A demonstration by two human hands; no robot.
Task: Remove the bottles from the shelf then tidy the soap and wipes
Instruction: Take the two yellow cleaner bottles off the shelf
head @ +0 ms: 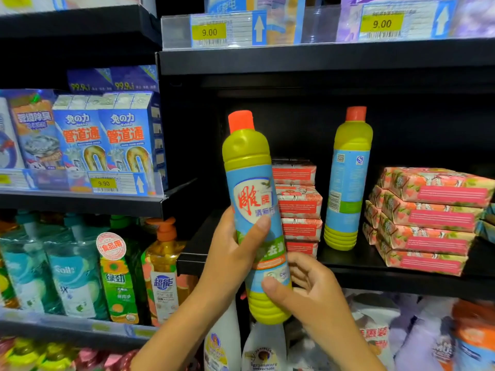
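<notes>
Out in front of the black shelf [401, 279], as your head camera sees it, you hold a red-capped bottle [254, 210] nearly upright, its top leaning slightly left, off the shelf board. Your left hand [230, 253] wraps the labelled middle, thumb laid across the label. Your right hand [308, 293] curls round the lower part, just above the ribbed base. A second bottle [348, 183] stands upright on the shelf between the left soap stack [297, 207] and the right soap stack [428, 218].

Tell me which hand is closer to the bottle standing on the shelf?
Right. Both grip the held bottle: right hand below-left of the standing bottle, left hand farther left.
</notes>
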